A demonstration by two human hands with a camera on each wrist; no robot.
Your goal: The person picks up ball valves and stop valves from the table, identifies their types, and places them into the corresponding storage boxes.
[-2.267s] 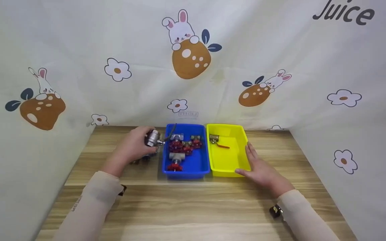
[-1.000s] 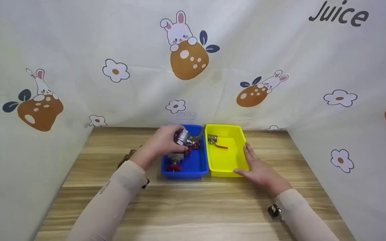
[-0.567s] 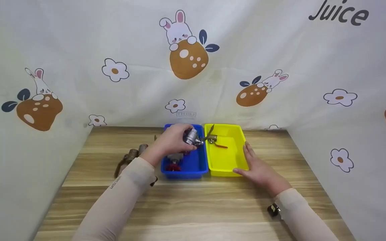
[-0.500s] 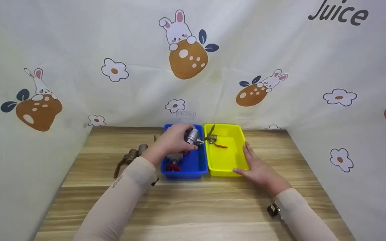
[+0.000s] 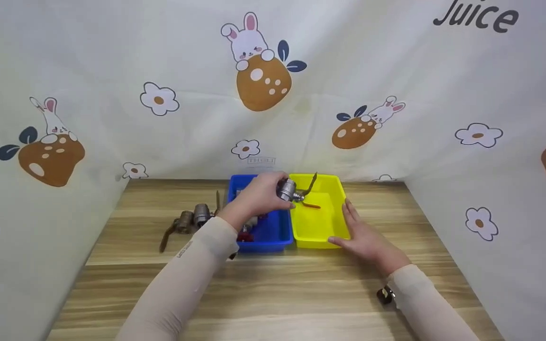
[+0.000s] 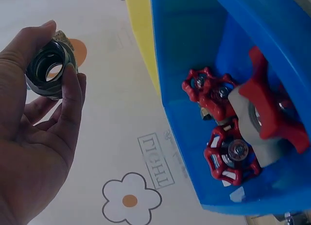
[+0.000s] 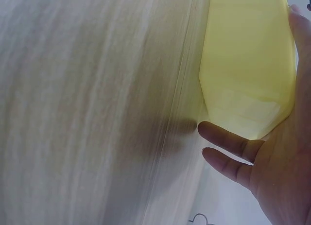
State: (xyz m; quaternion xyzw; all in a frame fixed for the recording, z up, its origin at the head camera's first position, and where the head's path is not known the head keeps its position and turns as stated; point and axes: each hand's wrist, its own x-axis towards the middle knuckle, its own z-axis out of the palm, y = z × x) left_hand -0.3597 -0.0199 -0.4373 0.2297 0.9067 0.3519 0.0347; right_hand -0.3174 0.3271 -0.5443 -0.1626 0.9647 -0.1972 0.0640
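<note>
My left hand [image 5: 264, 192] grips a silver ball valve [image 5: 287, 190] by its body, above where the two bins meet. Its lever handle sticks up over the yellow bin [image 5: 320, 244]. In the left wrist view the ball valve [image 6: 48, 69] shows its round threaded opening between thumb and fingers. My right hand [image 5: 367, 239] rests against the yellow bin's right side with straight fingers; the right wrist view shows the hand [image 7: 277, 171] by the outer wall. Inside that bin lies a valve with a red lever [image 5: 312, 206], its body hidden behind the held one.
A blue bin [image 5: 266, 246] stands left of the yellow one, holding several valves with red handwheels [image 6: 237, 149]. On the wooden table [image 5: 282, 293] left of it are more lever valves [image 5: 185, 221], partly behind the left forearm. A printed cloth [image 5: 187, 137] hangs behind.
My left hand has carried the ball valve from the table left of the blue bin, rightward across it to the yellow bin's left edge. The right hand has stayed at the yellow bin.
</note>
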